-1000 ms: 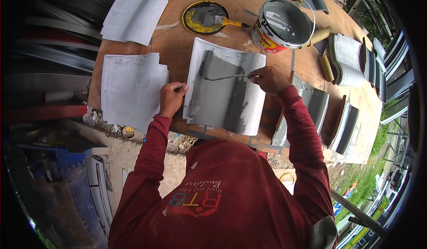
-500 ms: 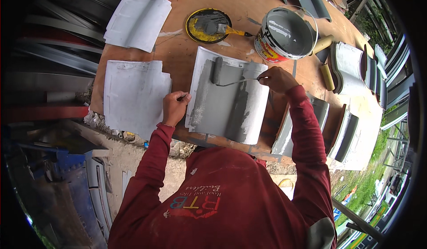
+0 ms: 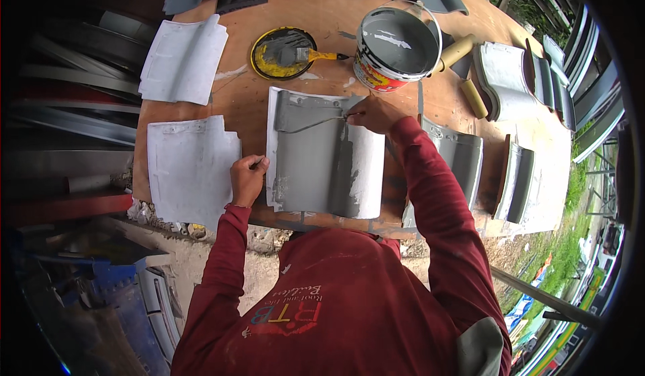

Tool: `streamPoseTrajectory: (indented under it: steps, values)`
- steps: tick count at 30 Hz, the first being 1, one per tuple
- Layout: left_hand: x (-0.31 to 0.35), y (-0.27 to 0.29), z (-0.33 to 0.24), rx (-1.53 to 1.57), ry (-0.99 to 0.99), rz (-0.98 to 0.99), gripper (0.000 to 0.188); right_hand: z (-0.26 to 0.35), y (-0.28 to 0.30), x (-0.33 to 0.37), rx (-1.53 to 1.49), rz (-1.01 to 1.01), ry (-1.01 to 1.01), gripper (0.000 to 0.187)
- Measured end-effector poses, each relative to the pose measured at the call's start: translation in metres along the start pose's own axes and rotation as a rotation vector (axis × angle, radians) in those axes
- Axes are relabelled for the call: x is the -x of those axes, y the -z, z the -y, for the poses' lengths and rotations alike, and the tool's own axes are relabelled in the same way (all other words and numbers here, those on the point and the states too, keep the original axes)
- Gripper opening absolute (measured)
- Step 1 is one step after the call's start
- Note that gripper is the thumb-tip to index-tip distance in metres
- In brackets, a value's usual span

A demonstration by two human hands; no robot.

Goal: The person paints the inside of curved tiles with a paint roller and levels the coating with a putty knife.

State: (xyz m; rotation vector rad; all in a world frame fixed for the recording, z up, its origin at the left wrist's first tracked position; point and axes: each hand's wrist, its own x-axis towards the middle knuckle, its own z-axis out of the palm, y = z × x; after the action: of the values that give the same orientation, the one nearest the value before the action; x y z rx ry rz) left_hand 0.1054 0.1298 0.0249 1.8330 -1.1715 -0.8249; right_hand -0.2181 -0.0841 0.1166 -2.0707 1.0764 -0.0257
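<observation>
A curved roof tile [image 3: 312, 168] lies in front of me, mostly coated in grey paint, with a white band bare along its right side. My right hand [image 3: 376, 115] is closed round the handle of a small paint roller [image 3: 310, 126]. Its grey roller head rests near the tile's upper left corner, blending into the wet paint. Beside the tile's left edge is my left hand [image 3: 248, 180], fingers pinched together; what they hold, if anything, is too small to tell.
A bucket of grey paint [image 3: 398, 43] stands behind the tile. Left of it, a brush [image 3: 316, 55] lies on a paint-smeared lid [image 3: 267, 64]. White tiles [image 3: 191, 168] sit at the left, grey-coated tiles [image 3: 457, 151] at the right and far edge of the wooden table [image 3: 232, 111].
The roller has moved left across the tile toward its left edge, and grey now covers more of that side. My left hand stays beside the tile. The whole view has shifted slightly.
</observation>
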Motion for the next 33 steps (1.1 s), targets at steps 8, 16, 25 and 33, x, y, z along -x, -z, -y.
streamPoseTrajectory:
  steps: [8, 16, 25, 33]
  values:
    - [-0.009, -0.018, -0.003, 0.065, 0.063, -0.004, 0.023, -0.021, 0.073, 0.084, 0.377, -0.007, -0.234, 0.027]
    - [-0.014, -0.016, -0.008, -0.032, -0.002, 0.059, 0.017, -0.065, -0.03, -0.02, 0.227, -0.006, -0.041, 0.041]
    - [0.01, -0.004, -0.048, 0.076, 0.148, 0.047, 0.029, 0.001, 0.024, 0.122, 0.538, -0.114, -0.206, 0.027]
    - [-0.015, 0.011, -0.002, -0.368, -0.13, 0.105, 0.026, 0.013, -0.045, 0.037, 0.338, -0.217, -0.162, 0.03]
